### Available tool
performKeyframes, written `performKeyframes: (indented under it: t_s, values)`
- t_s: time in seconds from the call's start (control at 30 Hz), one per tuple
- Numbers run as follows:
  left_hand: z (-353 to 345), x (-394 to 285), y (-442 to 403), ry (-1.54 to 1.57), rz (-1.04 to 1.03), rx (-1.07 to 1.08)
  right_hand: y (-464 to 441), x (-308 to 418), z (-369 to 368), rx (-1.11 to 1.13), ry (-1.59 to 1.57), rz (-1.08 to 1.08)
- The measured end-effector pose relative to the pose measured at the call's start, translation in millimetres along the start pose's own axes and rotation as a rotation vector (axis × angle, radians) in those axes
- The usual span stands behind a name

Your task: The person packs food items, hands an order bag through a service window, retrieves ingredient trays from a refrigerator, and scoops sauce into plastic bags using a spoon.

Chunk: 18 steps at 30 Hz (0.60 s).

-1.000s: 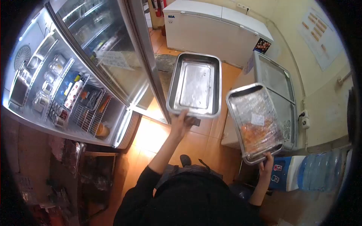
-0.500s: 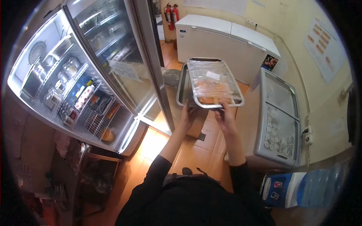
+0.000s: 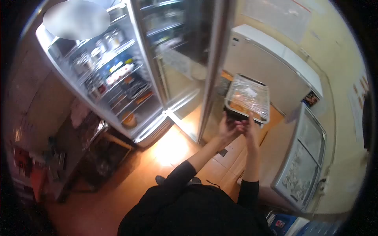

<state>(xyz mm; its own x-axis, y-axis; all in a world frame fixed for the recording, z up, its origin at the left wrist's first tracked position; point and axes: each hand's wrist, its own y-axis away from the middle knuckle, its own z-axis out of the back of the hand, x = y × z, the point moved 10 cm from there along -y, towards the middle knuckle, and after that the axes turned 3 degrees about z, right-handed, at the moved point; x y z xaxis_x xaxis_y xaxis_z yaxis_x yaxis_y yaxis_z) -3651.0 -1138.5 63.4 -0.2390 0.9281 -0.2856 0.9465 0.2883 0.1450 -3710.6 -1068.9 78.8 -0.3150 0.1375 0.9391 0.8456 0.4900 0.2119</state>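
Observation:
A metal tray (image 3: 256, 118) under clear wrap holds orange food and carries a white label. It lies stacked over a darker tray, of which little shows. My left hand (image 3: 228, 129) is at its near left corner, thumb up by the rim and fingers reaching under the near edge. Close beside it, my right hand (image 3: 250, 129) grips the near rim with its thumb on top. The two hands almost touch, and the undersides of their grips are hidden.
On the left stands a lit fridge (image 3: 136, 138) with jars and packs on its shelves, its glass door (image 3: 185, 59) open. A white chest freezer (image 3: 271, 59) is beyond the tray. A glass-topped freezer (image 3: 303, 157) stands at right; a cluttered table (image 3: 75, 157) is at lower left.
The view has turned left, so the fridge sits further right. The wrapped tray has come into line over the other tray, and my hands have drawn closer together.

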Motion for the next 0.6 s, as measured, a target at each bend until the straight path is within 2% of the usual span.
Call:
performKeyframes:
  t_s: [0.07,0.13,0.17,0.23,0.27,0.3,0.37,0.43,0.5,0.57,0.6]
  values:
    - [22,-1,-14,-0.021,-0.051,-0.097,-3,0,9,0.007,0.092,0.043]
    - [-7,11,-16,0.171,0.147,0.57,5,-7,8,0.008,0.153,0.023]
    - [-2,7,-14,0.175,0.122,0.569,7,-6,9,-0.013,0.205,0.022]
    - [8,-3,6,0.033,0.066,0.133,9,-5,11,-0.039,0.262,0.023]
    - [19,2,3,0.121,0.112,0.221,11,-5,16,-0.088,0.306,0.026]
    - [28,-1,9,0.128,0.101,0.212,13,-9,14,-0.077,0.313,0.017]
    - [67,7,24,-0.094,0.228,-0.003,19,7,14,-0.161,0.342,0.234]
    - [106,7,39,-0.337,0.386,0.169,27,5,17,-0.184,0.375,0.289]
    - [145,-31,70,-0.515,0.505,0.162,37,-10,27,-0.311,0.348,0.246]
    - [196,-101,87,-0.58,0.541,-0.043,44,-21,10,-0.315,0.375,0.257]
    - [243,-155,74,-0.927,0.168,-0.017,42,-33,8,-0.316,0.371,0.258]
